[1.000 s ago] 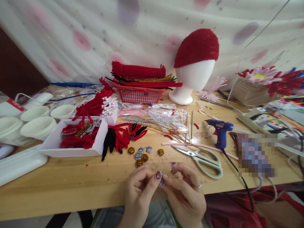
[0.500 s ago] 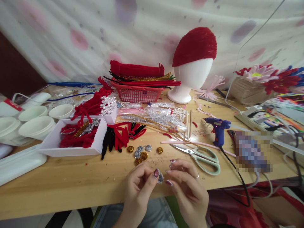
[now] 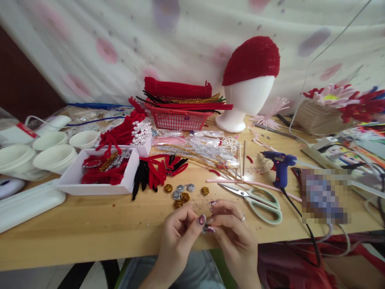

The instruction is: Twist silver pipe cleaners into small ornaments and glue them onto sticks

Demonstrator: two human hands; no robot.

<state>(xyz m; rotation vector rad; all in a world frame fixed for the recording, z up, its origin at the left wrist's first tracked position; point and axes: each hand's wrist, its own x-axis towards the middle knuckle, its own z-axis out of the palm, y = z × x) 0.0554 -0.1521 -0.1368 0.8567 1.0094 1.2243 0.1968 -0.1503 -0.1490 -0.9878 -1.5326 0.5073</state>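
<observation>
Between my two hands, over the table's front edge, is a small silver tinsel coil (image 3: 205, 229), mostly covered by fingers. My left hand (image 3: 183, 233) is closed, pinching it between thumb and forefinger. From the other side my right hand (image 3: 233, 230) is also closed, its thumb and fingertips pressed on the coil. Just beyond them lie several finished tinsel coils, among them a gold coil (image 3: 205, 190) set apart and a silver coil (image 3: 190, 187). Green-handled scissors (image 3: 261, 202) rest at the right, blades partly apart.
A blue glue gun (image 3: 280, 162) stands to the right, its cord running off the table. Behind are a red basket (image 3: 180, 119) of pipe cleaners and a white foam head (image 3: 249, 96) in a red cap. A white box (image 3: 96, 189) and paper cups (image 3: 55, 158) stand left.
My right hand has moved left, and its fingertips have closed on the silver tinsel coil. My left hand keeps its pinch. The view has shifted slightly.
</observation>
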